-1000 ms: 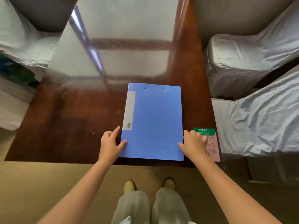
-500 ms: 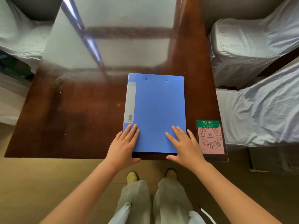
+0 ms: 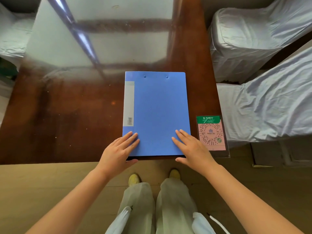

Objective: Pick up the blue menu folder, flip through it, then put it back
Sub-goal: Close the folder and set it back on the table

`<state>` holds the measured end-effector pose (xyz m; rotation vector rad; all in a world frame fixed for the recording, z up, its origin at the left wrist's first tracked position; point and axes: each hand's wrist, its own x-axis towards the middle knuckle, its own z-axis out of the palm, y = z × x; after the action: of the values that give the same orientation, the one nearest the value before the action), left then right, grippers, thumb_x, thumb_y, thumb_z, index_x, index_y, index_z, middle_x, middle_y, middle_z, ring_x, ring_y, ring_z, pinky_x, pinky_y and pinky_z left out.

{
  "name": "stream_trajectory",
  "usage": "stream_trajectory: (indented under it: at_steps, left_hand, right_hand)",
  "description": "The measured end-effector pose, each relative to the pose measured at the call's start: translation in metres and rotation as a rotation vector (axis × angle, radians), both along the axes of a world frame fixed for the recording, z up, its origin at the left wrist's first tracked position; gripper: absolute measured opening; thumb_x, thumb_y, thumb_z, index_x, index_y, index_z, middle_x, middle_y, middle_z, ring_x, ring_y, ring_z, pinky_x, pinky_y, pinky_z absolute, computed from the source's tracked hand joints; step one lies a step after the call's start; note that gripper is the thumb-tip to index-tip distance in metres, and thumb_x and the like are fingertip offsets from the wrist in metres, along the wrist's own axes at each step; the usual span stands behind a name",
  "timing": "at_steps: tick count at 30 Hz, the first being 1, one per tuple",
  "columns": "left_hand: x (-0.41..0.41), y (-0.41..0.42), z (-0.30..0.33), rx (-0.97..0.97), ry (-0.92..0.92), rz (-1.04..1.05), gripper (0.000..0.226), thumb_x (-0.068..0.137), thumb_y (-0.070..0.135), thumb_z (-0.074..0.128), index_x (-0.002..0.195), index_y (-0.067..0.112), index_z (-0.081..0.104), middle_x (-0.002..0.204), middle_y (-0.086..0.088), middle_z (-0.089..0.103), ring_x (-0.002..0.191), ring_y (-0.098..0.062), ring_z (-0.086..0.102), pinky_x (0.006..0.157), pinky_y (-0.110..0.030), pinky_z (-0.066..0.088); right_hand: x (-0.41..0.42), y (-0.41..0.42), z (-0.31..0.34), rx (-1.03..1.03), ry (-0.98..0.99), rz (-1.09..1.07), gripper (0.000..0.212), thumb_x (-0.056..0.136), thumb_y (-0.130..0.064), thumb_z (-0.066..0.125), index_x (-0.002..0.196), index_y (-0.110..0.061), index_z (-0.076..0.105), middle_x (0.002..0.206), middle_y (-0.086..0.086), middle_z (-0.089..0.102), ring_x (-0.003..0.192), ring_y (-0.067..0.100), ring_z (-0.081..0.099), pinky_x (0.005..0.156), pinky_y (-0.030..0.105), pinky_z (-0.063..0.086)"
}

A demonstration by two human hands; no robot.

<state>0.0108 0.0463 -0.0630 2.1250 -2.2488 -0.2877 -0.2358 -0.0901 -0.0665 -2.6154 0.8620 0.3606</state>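
Note:
The blue menu folder [image 3: 158,114] lies closed and flat on the dark wooden table [image 3: 67,115], its near edge reaching the table's front edge. A grey label strip runs down its left side. My left hand [image 3: 118,152] rests on the near left corner, fingers flat on the cover and thumb tucked under the near edge. My right hand [image 3: 190,147] does the same at the near right corner, thumb below the edge. Both hands pinch the folder between fingers and thumb.
A pink and green QR-code card [image 3: 211,132] in a clear stand sits just right of the folder at the table's corner. Chairs under white covers [image 3: 263,105] stand close on the right and at the far left [image 3: 11,39]. My legs and yellow shoes are below.
My hands went from the folder's near corners onto its cover, thumbs going under the near edge. The folder now sits at the table's front edge.

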Motion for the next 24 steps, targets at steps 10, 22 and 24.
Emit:
stream_trajectory:
  at_steps: [10, 22, 24]
  left_hand:
    - [-0.009, -0.001, -0.001, -0.026, -0.011, -0.038, 0.064, 0.058, 0.034, 0.087, 0.115, 0.012, 0.066, 0.122, -0.010, 0.066, 0.114, -0.032, 0.060, 0.091, -0.050, 0.048]
    - [-0.015, -0.003, -0.005, -0.044, 0.041, -0.015, 0.062, 0.059, 0.032, 0.086, 0.115, 0.012, 0.065, 0.123, -0.011, 0.065, 0.116, -0.033, 0.059, 0.093, -0.051, 0.047]
    - [-0.015, -0.003, -0.005, -0.052, 0.041, -0.014, 0.062, 0.059, 0.031, 0.087, 0.114, 0.011, 0.066, 0.123, -0.012, 0.065, 0.115, -0.033, 0.059, 0.093, -0.050, 0.047]
  right_hand:
    - [-0.022, -0.012, 0.007, 0.049, -0.034, 0.049, 0.071, 0.086, -0.033, 0.062, 0.143, -0.014, 0.025, 0.154, 0.002, 0.022, 0.142, 0.014, 0.016, 0.112, 0.032, 0.030]
    - [-0.031, -0.017, 0.007, 0.022, -0.062, 0.075, 0.069, 0.086, -0.033, 0.061, 0.142, -0.014, 0.027, 0.154, 0.002, 0.025, 0.141, 0.014, 0.018, 0.110, 0.030, 0.030]
    - [-0.032, -0.017, 0.007, 0.014, -0.065, 0.076, 0.069, 0.086, -0.034, 0.062, 0.142, -0.015, 0.027, 0.153, 0.001, 0.025, 0.141, 0.013, 0.019, 0.109, 0.030, 0.031]
